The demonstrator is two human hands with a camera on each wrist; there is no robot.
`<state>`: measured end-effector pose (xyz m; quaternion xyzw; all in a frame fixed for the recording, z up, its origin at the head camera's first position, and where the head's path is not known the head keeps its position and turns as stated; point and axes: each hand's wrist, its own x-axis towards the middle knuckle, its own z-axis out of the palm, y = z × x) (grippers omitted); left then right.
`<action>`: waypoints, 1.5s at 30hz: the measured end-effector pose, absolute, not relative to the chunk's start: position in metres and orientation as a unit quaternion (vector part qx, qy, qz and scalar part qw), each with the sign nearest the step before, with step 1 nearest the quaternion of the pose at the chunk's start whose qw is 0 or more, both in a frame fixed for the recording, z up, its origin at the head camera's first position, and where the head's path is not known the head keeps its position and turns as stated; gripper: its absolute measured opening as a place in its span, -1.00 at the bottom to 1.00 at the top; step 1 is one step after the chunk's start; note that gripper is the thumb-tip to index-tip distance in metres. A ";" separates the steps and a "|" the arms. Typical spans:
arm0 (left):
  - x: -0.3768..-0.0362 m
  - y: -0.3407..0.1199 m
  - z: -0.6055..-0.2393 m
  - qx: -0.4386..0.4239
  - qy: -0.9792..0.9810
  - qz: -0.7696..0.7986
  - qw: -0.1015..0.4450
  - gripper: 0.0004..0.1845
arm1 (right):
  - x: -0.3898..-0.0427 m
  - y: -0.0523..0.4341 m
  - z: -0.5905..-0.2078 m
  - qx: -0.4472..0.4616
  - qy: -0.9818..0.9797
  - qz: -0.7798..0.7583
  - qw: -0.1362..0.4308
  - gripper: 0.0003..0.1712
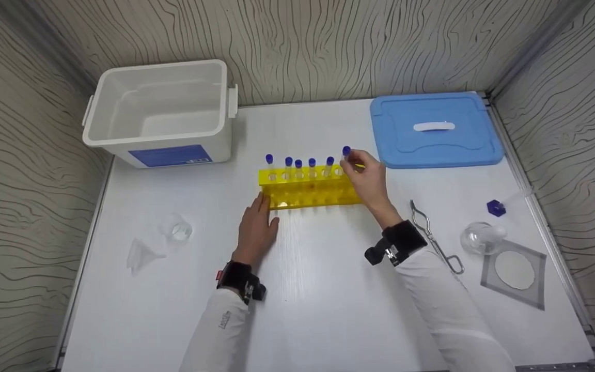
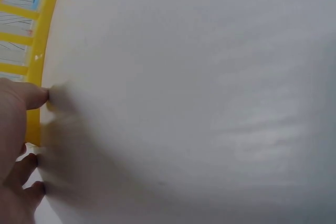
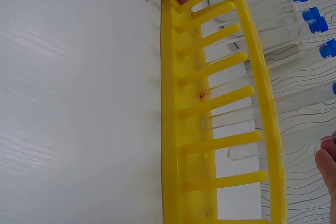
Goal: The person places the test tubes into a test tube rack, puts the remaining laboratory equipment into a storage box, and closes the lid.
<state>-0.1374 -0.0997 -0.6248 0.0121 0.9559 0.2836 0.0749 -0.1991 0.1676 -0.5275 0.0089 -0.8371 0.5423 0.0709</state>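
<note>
Head view: right hand (image 1: 369, 175) pinching tube (image 1: 345, 157), left hand (image 1: 256, 230) against rack (image 1: 308, 192).

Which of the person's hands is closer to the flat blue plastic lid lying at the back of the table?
The right hand. It pinches a blue-capped tube just left of the blue lid, while the left hand rests at the yellow rack's far-left end.

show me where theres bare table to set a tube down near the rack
Free: the white table in front of the yellow rack, between the two sleeves, and between the rack and the white bin. Crowded: right side, around the tongs, flask and mesh pad.
</note>
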 end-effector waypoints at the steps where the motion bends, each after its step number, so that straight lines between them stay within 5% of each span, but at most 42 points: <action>1: -0.137 -0.100 -0.625 0.013 0.956 0.283 0.073 -0.28 | -0.199 0.168 -0.529 0.008 -0.838 0.541 0.069 -0.67; 28: -0.139 -0.101 -0.630 0.015 0.958 0.277 0.070 -0.27 | -0.192 0.171 -0.539 -0.008 -0.880 0.475 0.030 -0.63; 45: -0.139 -0.101 -0.626 0.006 0.959 0.271 0.079 -0.28 | -0.175 0.197 -0.556 0.080 -0.936 0.317 0.131 -0.60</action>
